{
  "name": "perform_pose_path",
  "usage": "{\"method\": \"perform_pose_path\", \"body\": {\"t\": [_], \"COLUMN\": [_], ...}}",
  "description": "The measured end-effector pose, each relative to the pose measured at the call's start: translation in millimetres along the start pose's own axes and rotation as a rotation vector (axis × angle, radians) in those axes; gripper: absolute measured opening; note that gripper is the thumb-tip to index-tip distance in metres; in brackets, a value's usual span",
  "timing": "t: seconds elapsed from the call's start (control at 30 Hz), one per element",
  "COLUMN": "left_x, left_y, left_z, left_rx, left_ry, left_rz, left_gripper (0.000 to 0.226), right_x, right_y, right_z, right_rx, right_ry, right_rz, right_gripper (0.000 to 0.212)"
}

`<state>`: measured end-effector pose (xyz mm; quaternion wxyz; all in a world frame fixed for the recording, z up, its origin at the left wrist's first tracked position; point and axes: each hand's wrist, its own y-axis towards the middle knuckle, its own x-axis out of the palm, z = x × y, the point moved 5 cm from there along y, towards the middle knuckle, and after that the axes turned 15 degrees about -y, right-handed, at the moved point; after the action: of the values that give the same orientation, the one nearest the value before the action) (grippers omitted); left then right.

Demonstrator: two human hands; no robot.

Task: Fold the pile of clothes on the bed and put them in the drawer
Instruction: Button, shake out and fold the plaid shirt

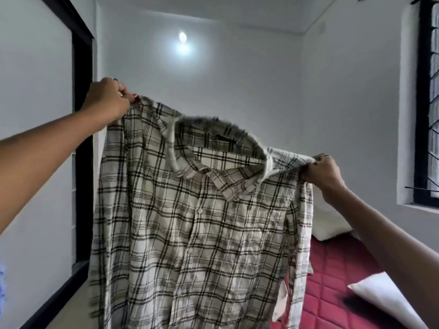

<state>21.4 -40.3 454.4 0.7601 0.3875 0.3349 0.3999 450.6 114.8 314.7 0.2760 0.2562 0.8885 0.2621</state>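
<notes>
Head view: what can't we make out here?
- Plaid shirt: hem cut off by the bottom edge; collar motion-blurred.
- Bed: mostly hidden behind the shirt and right arm; no clothes pile or drawer in view.
- Left hand and right hand: fingertips buried in shoulder fabric.
- Blue patch: cut off by the left edge, unidentifiable.

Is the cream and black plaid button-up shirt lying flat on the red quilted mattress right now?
No, the cream and black plaid button-up shirt hangs in the air, pinched at its shoulders by the left hand and right hand.
</notes>
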Motion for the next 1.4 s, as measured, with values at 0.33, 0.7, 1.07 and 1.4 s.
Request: {"method": "perform_pose_path", "body": {"t": [0.33, 0.7, 1.07, 1.4], "left_x": [-9.2, -18.2, -28.3, -35.9], "left_y": [-15.3, -17.3, -13.0, -20.4], "left_z": [2.0, -13.8, -47.6, -63.9], "left_rx": [-0.032, -0.021, -0.083, -0.350], "left_ry": [-0.088, -0.030, -0.020, -0.509], "left_rz": [0.305, 0.265, 0.102, -0.226], "left_gripper": [0.026, 0.018, 0.019, 0.024], "right_x": [-46.4, -73.9, -61.3, -45.2], "right_y": [5.8, 16.6, 26.7, 33.6], "right_z": [-72.1, -98.0, -87.7, -42.5], "right_rx": [-0.007, -0.165, -0.408, -0.157], "right_ry": [0.057, -0.206, -0.286, 0.311], "right_rz": [0.389, 0.443, -0.491, -0.728], "right_gripper": [0.035, 0.058, 0.022, 0.090]}}
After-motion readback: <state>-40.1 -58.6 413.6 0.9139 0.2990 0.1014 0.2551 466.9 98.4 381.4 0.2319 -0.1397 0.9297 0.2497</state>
